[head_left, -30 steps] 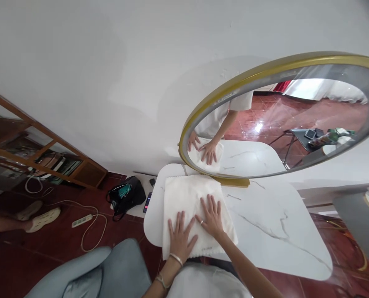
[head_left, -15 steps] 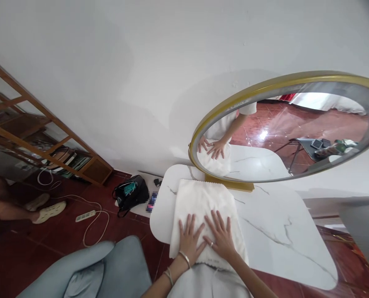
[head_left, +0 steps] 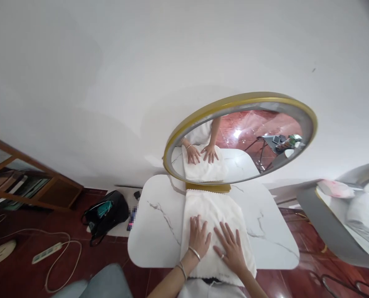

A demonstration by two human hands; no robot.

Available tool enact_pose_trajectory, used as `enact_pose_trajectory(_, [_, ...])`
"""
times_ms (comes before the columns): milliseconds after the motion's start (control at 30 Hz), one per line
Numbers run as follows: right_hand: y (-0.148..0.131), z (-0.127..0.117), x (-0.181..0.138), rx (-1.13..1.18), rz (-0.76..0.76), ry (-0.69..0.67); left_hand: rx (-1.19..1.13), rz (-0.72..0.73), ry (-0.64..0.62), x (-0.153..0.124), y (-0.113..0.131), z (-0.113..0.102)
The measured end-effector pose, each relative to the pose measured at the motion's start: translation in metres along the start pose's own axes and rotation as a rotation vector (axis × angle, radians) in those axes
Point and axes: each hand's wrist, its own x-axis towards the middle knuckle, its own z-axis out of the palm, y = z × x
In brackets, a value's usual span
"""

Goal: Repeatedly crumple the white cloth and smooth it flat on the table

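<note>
A white cloth with scalloped edges (head_left: pixel 214 207) lies spread on a white marble-patterned table (head_left: pixel 159 236), its near end reaching the table's front edge. My left hand (head_left: pixel 199 239) rests palm down on the cloth's left half, fingers stretched out, bangles on the wrist. Flat on the right half lies my right hand (head_left: pixel 231 247), fingers spread, with a ring on one finger. Neither hand grips anything. Just behind the cloth stands a gold-framed oval mirror (head_left: pixel 243 140) on a gold base (head_left: pixel 207 188); both hands and the cloth show in its reflection.
At left on the red tiled floor are a black bag (head_left: pixel 110 215), a power strip (head_left: pixel 47 253) with a looping cord, and a wooden shelf (head_left: pixel 57 192). A grey-blue chair (head_left: pixel 106 283) stands near lower left. Another table (head_left: pixel 324 223) holding white items is at right.
My view has shifted rightward. The cloth now lies farther right on the table, with more marble top showing at its left. Both hands stay flat on it, slightly farther apart.
</note>
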Motion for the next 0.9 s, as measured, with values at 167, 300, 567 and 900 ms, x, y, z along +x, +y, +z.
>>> enact_pose_trajectory(167, [0.017,-0.009,-0.005,-0.001,0.029,-0.035,0.021,0.071,0.037,0.047,0.005,0.005])
enact_pose_trajectory(300, [0.032,-0.012,-0.008,0.03,0.088,-0.014,0.085,0.138,0.041,0.064,0.017,0.013])
enact_pose_trajectory(567, [0.077,-0.005,0.001,0.119,0.128,0.047,0.147,0.113,0.073,0.081,0.042,0.035])
enact_pose_trajectory(900, [0.144,0.005,0.009,0.27,0.182,0.125,0.161,0.032,0.131,0.101,0.077,0.077])
